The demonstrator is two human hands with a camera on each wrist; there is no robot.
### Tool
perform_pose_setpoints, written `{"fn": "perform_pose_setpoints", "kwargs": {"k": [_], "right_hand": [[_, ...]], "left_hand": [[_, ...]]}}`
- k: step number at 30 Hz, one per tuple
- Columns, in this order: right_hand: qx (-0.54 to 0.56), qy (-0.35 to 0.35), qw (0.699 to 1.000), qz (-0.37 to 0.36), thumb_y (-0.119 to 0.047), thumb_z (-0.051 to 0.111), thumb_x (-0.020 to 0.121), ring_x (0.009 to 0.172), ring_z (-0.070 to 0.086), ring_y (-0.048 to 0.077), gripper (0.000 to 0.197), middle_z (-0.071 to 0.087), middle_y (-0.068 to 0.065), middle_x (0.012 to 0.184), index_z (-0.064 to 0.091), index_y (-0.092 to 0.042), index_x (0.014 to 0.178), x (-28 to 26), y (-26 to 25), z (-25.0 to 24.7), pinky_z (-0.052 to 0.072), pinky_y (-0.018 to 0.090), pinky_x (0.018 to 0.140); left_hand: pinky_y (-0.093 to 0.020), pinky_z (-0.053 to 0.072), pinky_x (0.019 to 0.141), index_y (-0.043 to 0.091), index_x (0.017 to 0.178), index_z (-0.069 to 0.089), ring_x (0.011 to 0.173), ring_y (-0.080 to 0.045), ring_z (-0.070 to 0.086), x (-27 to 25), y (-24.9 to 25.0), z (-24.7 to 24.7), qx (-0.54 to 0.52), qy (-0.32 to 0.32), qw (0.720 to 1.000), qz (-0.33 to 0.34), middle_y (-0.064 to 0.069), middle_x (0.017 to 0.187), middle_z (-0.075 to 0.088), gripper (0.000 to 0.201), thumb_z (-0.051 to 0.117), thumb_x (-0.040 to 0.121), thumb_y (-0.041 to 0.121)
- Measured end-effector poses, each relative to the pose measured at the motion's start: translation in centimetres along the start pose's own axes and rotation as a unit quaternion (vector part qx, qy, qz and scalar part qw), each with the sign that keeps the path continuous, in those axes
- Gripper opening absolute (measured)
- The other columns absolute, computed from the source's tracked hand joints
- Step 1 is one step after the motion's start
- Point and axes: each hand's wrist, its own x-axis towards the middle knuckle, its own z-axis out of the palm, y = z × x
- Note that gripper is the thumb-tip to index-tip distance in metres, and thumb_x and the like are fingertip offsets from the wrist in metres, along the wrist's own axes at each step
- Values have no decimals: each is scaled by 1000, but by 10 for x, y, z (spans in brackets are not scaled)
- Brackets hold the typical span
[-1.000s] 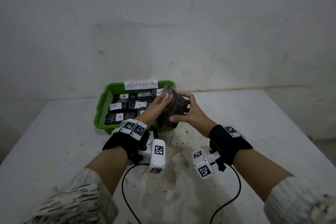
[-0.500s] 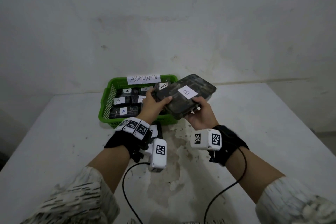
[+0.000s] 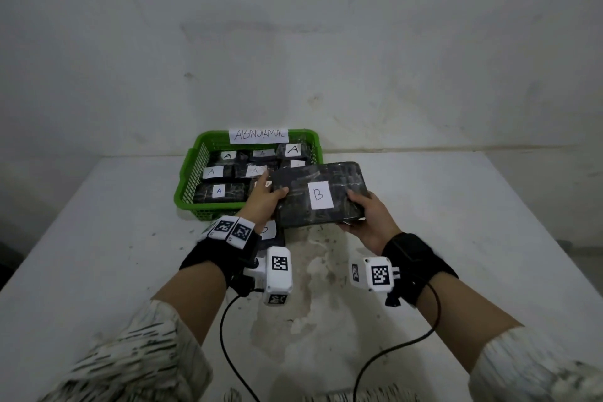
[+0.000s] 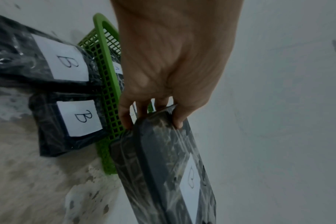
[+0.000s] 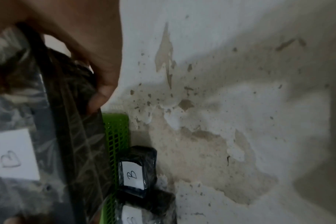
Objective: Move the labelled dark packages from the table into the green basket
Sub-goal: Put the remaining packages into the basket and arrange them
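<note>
Both hands hold a dark wrapped package (image 3: 339, 186) with a white label "B", face up, over the green basket's (image 3: 187, 186) near right corner. My left hand (image 3: 266, 201) grips its left end (image 4: 163, 144), thumb on top. My right hand (image 3: 368, 212) grips its right end (image 5: 71, 106). Inside the basket lie several dark packages (image 3: 228, 191) labelled "A". Two more "B" packages (image 4: 71, 121) (image 4: 29, 60) lie on the table against the basket's front wall (image 4: 109, 94), mostly hidden behind my left wrist in the head view.
A paper sign reading "ABNORMAL" (image 3: 259, 134) is fixed to the basket's back rim. The white table (image 3: 456, 238) has worn, stained patches in the middle. Two black cables (image 3: 228, 336) trail from the wrist cameras toward me. A wall stands close behind the table.
The "B" package turned from on edge to flat with its label up, and came slightly nearer me and lower. Both hands kept their hold on it.
</note>
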Motion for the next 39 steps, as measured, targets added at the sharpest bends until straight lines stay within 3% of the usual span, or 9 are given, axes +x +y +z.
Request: {"fn": "perform_pose_setpoints", "kwargs": {"k": [4, 10, 13, 18, 22, 25, 30, 36, 39], "right_hand": [[0, 34, 999, 27, -20, 49, 100, 83, 61, 23, 14, 64, 11, 103, 56, -11, 109, 1, 1, -6, 51, 37, 66], [-25, 113, 991, 70, -17, 48, 98, 84, 54, 21, 11, 58, 8, 94, 54, -14, 89, 5, 10, -18, 45, 41, 82], [2, 169, 983, 69, -12, 48, 92, 75, 55, 25, 12, 58, 9, 84, 54, -11, 82, 4, 16, -17, 46, 34, 67], [-21, 244, 969, 40, -10, 50, 86, 76, 56, 28, 16, 56, 9, 72, 61, 1, 87, 13, 25, -20, 48, 38, 76], [-34, 236, 970, 46, -12, 58, 82, 78, 64, 31, 9, 62, 11, 79, 62, -5, 80, 20, 40, -29, 56, 46, 81], [-155, 172, 972, 44, -16, 48, 94, 67, 63, 16, 9, 56, 6, 81, 55, -12, 94, 26, 47, -31, 53, 25, 62], [-519, 117, 843, 76, -13, 65, 87, 120, 57, 25, 15, 61, 14, 126, 56, -8, 98, 18, 41, -26, 43, 25, 94], [-612, 83, 784, 55, -11, 58, 93, 127, 50, 30, 63, 53, 19, 136, 25, 8, 144, 22, 50, -20, 40, 30, 98], [-626, 76, 775, 45, -13, 57, 94, 128, 49, 30, 43, 51, 19, 137, 42, 1, 131, 22, 48, -13, 38, 29, 101]], "left_hand": [[-40, 44, 100, 3, 139, 39, 121, -30, 52, -4, -11, 7, 44, -9, 999, 0, -16, 138, 50, 47, 49, 94, -1], [-38, 45, 97, 7, 140, 42, 112, -22, 54, -7, -28, 3, 96, -54, 993, -37, -12, 135, 54, 44, 43, 97, 1], [-34, 48, 90, 6, 139, 44, 106, -20, 55, -11, -32, 6, 104, -69, 991, -40, -14, 131, 56, 42, 42, 97, -1], [-38, 47, 91, 5, 137, 45, 96, -24, 59, -13, -39, 9, 117, -64, 989, -61, -14, 109, 58, 42, 44, 96, -3], [-39, 46, 92, -6, 131, 47, 102, -30, 57, -15, -52, 8, 165, -74, 979, -91, -20, 112, 57, 38, 43, 93, -10], [-34, 43, 94, -9, 132, 44, 108, -32, 56, -12, -60, 5, 184, -53, 979, -67, -28, 125, 55, 41, 44, 91, -14], [-37, 43, 96, -7, 130, 48, 103, -26, 55, -4, -66, 0, 187, -54, 977, -84, -26, 128, 55, 37, 46, 93, -8], [-31, 36, 104, -1, 144, 31, 130, -27, 45, -3, -74, -6, 255, -65, 959, -107, -17, 144, 42, 54, 51, 96, 11], [-30, 31, 110, 0, 146, 28, 137, -26, 36, -1, -74, -6, 225, -75, 965, -108, -14, 151, 33, 55, 50, 96, 10]]}}
